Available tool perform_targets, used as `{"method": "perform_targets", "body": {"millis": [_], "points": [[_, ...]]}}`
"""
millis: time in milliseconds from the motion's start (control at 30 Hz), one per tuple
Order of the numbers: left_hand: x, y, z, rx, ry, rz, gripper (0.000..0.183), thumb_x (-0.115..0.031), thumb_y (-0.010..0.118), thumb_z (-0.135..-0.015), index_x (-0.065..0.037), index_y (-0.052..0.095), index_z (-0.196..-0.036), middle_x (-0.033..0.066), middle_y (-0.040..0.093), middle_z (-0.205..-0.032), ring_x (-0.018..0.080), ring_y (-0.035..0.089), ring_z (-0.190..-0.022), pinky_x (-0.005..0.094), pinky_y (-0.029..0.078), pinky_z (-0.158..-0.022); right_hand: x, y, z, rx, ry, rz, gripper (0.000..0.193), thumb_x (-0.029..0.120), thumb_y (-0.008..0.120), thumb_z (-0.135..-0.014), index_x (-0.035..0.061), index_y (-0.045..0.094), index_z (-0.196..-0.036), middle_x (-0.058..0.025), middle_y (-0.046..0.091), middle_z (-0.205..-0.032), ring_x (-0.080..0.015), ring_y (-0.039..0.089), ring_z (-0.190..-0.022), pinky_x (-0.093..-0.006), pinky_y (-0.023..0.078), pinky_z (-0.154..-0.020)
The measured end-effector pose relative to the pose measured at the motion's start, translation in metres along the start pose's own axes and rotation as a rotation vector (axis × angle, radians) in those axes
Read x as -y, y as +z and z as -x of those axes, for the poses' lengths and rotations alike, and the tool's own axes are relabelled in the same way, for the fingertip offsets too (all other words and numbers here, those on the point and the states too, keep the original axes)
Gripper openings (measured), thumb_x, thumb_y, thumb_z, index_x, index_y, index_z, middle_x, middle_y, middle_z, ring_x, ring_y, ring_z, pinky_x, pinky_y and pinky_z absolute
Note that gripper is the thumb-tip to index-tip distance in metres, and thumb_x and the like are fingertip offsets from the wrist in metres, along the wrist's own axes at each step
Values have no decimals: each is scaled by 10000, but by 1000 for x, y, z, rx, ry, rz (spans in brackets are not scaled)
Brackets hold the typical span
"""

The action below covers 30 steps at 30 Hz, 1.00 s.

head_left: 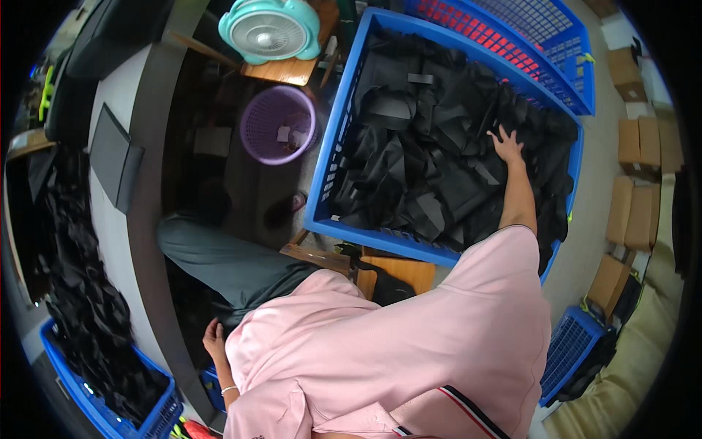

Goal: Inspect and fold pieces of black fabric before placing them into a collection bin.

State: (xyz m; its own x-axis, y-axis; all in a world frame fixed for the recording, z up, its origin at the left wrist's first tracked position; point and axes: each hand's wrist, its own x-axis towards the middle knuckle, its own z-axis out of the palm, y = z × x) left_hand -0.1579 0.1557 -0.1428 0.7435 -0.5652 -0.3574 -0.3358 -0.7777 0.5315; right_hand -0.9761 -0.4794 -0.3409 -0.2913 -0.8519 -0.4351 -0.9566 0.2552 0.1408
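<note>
A large blue plastic crate (316,192) stands in front of me, heaped with black pieces of sheet material (409,157), flat and folded. My right hand (507,145) is over the right part of this heap, fingers spread, with nothing seen in it. Whether its fingertips touch the pieces I cannot tell. Down at my left side, beside my dark trousers (227,256), hangs my left hand (213,340). Its fingers are loosely extended and nothing shows in them.
Left of the crate are a purple basket (246,126) with scraps and a turquoise fan (269,33) on a wooden stool (292,71). A grey table (117,227) bears a folded black piece (113,157). Cardboard boxes (632,212) line the right; a blue crate (164,395) sits lower left.
</note>
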Motion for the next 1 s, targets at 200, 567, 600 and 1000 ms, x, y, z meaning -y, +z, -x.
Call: {"method": "perform_targets", "body": {"millis": [200, 567, 600, 1000], "points": [[-8, -8, 18, 4, -66, 21, 281, -88, 670, -932, 20, 692, -1191, 102, 731, -1042, 146, 666, -934, 282, 526, -856, 10, 45, -26, -80, -83, -206, 629, 584, 384, -991, 375, 244, -1568, -127, 137, -1659, -512, 98, -1485, -691, 174, -1140], [-214, -18, -46, -107, 227, 166, 281, -162, 586, -1018, -7, 663, -1239, 56, 701, -1064, 109, 655, -923, 229, 519, -780, 129, -25, 167, -875, 71, -247, 574, 526, 467, -1007, 216, 448, -1489, -164, 244, -1618, -563, 280, -1397, -732, 261, -1055], [-255, -10, -51, -113, 305, 162, 285, -165, 582, -1022, -9, 662, -1247, 50, 702, -1064, 111, 655, -924, 229, 516, -789, 142, -24, 180, -901, 42, -242, 604, 532, 483, -998, 218, 410, -1510, -190, 239, -1612, -570, 288, -1390, -737, 263, -1050], [-488, 258, -173, 651, 850, -39, 743, -444, 702, -895, -139, 410, -1507, 290, 328, -1546, 452, 382, -1400, 454, 370, -1113, 324, -107, 128, -427, -99, -455, 860, 755, 551, -833, 381, 275, -1557, -186, 22, -1662, -538, 5, -1483, -802, 44, -1058]]}}
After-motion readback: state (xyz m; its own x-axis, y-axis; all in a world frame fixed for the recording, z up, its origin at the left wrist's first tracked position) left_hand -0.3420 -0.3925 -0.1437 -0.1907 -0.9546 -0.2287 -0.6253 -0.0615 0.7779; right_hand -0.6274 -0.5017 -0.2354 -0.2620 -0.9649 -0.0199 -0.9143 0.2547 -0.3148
